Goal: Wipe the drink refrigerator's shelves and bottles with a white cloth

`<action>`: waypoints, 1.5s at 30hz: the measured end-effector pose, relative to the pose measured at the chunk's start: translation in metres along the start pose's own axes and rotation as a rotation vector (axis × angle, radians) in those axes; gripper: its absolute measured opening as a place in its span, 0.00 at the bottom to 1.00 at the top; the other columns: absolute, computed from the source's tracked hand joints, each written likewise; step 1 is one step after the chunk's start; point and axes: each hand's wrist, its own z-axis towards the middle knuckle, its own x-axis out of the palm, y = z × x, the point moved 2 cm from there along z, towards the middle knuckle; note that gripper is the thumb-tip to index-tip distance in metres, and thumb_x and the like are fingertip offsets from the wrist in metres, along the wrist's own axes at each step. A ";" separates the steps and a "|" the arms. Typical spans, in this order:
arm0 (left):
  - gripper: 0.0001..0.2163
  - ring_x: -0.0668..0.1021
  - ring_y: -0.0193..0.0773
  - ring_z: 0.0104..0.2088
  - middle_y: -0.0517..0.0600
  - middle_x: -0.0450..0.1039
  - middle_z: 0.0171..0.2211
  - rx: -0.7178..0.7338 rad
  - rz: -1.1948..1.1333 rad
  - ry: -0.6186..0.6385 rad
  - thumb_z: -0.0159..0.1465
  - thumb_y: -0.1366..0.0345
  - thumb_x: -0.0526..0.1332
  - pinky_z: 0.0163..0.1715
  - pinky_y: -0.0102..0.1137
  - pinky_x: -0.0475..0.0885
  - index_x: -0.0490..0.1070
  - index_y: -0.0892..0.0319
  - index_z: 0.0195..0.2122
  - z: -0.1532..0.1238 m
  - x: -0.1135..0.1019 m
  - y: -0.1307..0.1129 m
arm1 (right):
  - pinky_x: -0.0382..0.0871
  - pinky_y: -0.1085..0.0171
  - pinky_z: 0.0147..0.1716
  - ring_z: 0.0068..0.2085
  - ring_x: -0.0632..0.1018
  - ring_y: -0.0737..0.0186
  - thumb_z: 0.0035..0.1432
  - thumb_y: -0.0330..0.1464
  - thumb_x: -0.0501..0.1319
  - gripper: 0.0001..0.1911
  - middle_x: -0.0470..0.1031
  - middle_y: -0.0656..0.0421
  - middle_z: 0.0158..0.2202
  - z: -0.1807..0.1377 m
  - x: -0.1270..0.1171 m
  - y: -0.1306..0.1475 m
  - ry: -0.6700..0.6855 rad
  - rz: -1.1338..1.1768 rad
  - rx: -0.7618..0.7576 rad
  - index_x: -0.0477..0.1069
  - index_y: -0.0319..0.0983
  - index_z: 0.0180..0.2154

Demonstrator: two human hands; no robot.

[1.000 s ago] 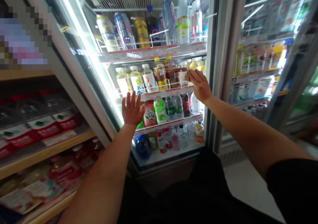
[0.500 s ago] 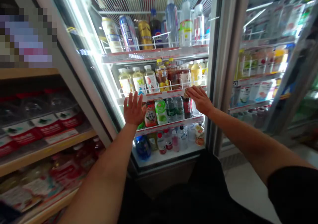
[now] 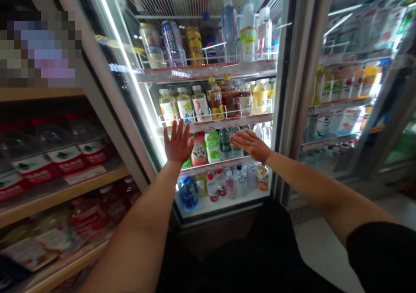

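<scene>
An open drinks cooler stands before me. My left hand [image 3: 177, 143] is open with fingers spread upward, against the left end of the third shelf [image 3: 224, 165], just under the rail of the shelf above [image 3: 224, 123]. My right hand [image 3: 248, 144] lies with fingers stretched left across the bottles of that third shelf, covering a dark bottle beside a green-labelled water bottle [image 3: 224, 142]. I cannot see whether it grips one. A light-green bottle [image 3: 212, 145] and a peach-label drink [image 3: 199, 150] stand between my two hands.
The cooler's glass door [image 3: 123, 80] is swung open to the left. Cans and tall bottles fill the top shelf [image 3: 201, 69], small bottles the bottom [image 3: 224, 184]. A closed cooler [image 3: 344, 89] stands to the right. Wooden shelves [image 3: 65, 193] with red-labelled packs are on the left.
My right hand has come down from the bottles on the second shelf, past its rail, onto the bottles of the third shelf. My left hand has barely moved.
</scene>
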 end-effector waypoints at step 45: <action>0.28 0.49 0.48 0.75 0.57 0.54 0.73 0.001 -0.010 0.004 0.72 0.54 0.54 0.74 0.52 0.33 0.60 0.56 0.71 -0.001 -0.002 -0.001 | 0.63 0.57 0.62 0.61 0.75 0.61 0.72 0.38 0.60 0.14 0.79 0.65 0.59 0.090 0.080 0.124 0.083 0.072 -0.230 0.78 0.47 0.55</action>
